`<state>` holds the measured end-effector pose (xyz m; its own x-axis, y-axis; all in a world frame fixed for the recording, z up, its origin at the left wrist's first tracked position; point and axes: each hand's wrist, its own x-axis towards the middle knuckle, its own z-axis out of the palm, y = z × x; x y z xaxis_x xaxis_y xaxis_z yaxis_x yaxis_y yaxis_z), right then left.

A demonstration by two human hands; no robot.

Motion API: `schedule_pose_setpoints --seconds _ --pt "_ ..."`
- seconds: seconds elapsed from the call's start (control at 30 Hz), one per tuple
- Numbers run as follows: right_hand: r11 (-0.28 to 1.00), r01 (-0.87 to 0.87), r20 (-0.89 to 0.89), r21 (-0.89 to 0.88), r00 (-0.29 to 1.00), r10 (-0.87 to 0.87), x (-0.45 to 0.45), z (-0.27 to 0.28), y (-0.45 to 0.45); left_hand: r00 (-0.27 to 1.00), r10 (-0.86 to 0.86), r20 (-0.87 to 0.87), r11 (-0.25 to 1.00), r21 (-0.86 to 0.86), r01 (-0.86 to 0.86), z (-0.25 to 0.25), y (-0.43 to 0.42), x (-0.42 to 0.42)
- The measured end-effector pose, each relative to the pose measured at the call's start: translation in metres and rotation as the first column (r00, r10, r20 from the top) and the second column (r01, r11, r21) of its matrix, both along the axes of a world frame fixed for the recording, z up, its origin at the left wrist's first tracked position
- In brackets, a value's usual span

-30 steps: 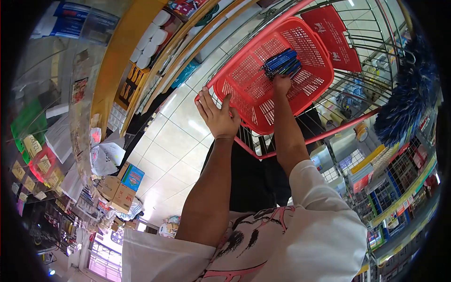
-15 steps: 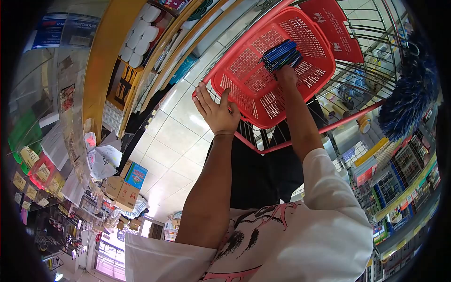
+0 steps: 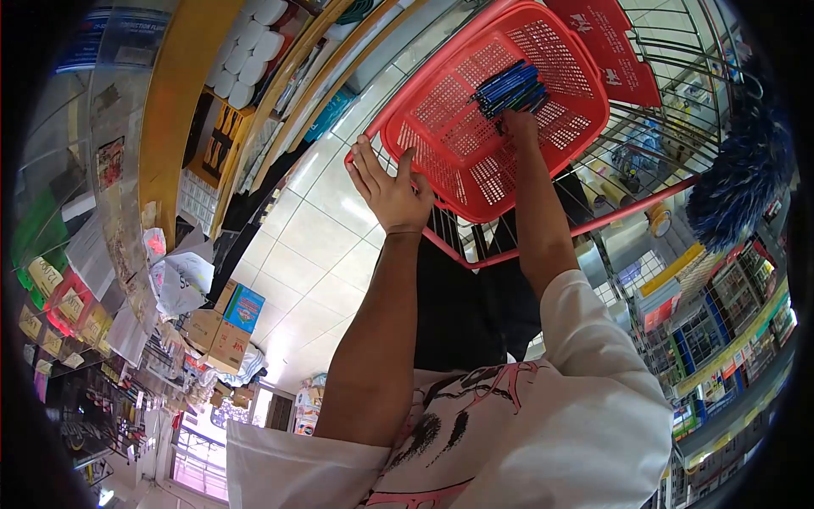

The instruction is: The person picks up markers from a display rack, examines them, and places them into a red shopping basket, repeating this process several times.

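A red perforated basket (image 3: 462, 110) rests on a wire cart with a red rim, and several blue and dark pens (image 3: 509, 88) lie bundled inside it. At the near edge of the pens is my right hand (image 3: 520, 125), its fingers curled and partly hidden; whether it grips any pen cannot be made out. My left hand (image 3: 390, 191) rests at the cart's red rim, left of the basket, with fingers spread and nothing held.
Right of the basket is a red sign (image 3: 606, 51) on the cart's wires. A blue fluffy duster (image 3: 739, 182) hangs farther right. Shelves with a wooden edge (image 3: 174, 110) stand at left; cardboard boxes (image 3: 222, 335) sit on the tiled floor.
The basket and cart have shifted slightly upward in view. My right hand stays beside the pens, with its wrist and fingers slightly turned. My left hand remains at the rim.
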<state>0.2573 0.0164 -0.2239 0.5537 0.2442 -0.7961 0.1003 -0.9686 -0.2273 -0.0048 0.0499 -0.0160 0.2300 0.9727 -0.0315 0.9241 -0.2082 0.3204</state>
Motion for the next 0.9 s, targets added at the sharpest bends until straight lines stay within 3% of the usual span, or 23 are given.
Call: schedule_pose_setpoints --seconds 0.03,0.13,0.17,0.23,0.33,0.37,0.5,0.57,0.6,0.67,0.73,0.83,0.87,0.9 --pt "0.985 0.172 -0.065 0.012 0.983 -0.17 -0.003 0.015 0.004 1.0 -0.002 0.001 1.0 -0.002 0.002 0.0 0.0 0.0" --pt "0.974 0.19 0.084 0.12 0.976 -0.201 -0.004 -0.032 -0.014 1.0 -0.003 0.009 1.0 0.024 0.002 0.001 0.0 0.001" --pt "0.974 0.191 0.091 0.124 0.975 -0.203 -0.004 -0.021 -0.011 1.0 -0.001 0.018 1.0 0.026 0.0 0.001 0.0 0.001" --pt "0.92 0.326 -0.094 0.217 0.945 -0.313 -0.016 0.019 -0.002 1.0 0.002 0.023 0.999 0.034 -0.003 0.002 0.001 0.001" --pt "0.915 0.238 -0.056 0.325 0.971 -0.233 -0.02 0.059 -0.003 0.999 0.015 0.051 0.999 0.042 -0.017 0.0 -0.001 -0.001" --pt "0.873 0.255 -0.101 0.416 0.967 -0.235 -0.023 0.082 -0.004 0.997 0.027 0.079 0.999 0.039 -0.03 0.001 -0.001 0.0" --pt "0.806 -0.001 -0.05 0.592 0.998 0.038 -0.026 0.198 -0.014 0.991 0.014 0.135 0.999 0.048 -0.02 0.004 0.0 -0.003" --pt "0.691 0.013 -0.064 0.723 0.997 0.049 -0.028 0.25 -0.027 0.986 0.015 0.164 0.997 0.07 -0.027 0.012 0.003 -0.003" --pt "0.724 -0.048 -0.056 0.688 0.991 0.12 -0.025 0.287 -0.031 0.983 0.001 0.182 0.999 0.05 -0.01 0.017 0.002 -0.002" --pt "0.72 0.005 -0.078 0.694 0.995 0.069 -0.029 0.354 -0.036 0.982 -0.024 0.189 0.998 0.053 0.014 0.026 0.0 -0.007" --pt "0.701 -0.051 0.005 0.712 0.998 0.068 -0.029 0.402 -0.043 0.965 -0.126 0.232 0.989 -0.047 0.14 0.031 0.001 -0.015" --pt "0.539 -0.027 0.002 0.842 0.999 0.046 -0.03 0.452 -0.062 0.839 -0.217 0.499 0.855 -0.317 0.41 0.028 0.029 -0.055" --pt "0.511 -0.037 0.017 0.859 0.999 0.043 -0.032 0.464 -0.065 0.808 -0.016 0.59 0.74 -0.537 0.406 0.061 0.045 -0.063" --pt "0.445 0.019 -0.043 0.895 0.998 0.044 -0.036 0.477 -0.064 0.728 0.154 0.668 0.616 -0.641 0.457 0.092 0.066 -0.067"
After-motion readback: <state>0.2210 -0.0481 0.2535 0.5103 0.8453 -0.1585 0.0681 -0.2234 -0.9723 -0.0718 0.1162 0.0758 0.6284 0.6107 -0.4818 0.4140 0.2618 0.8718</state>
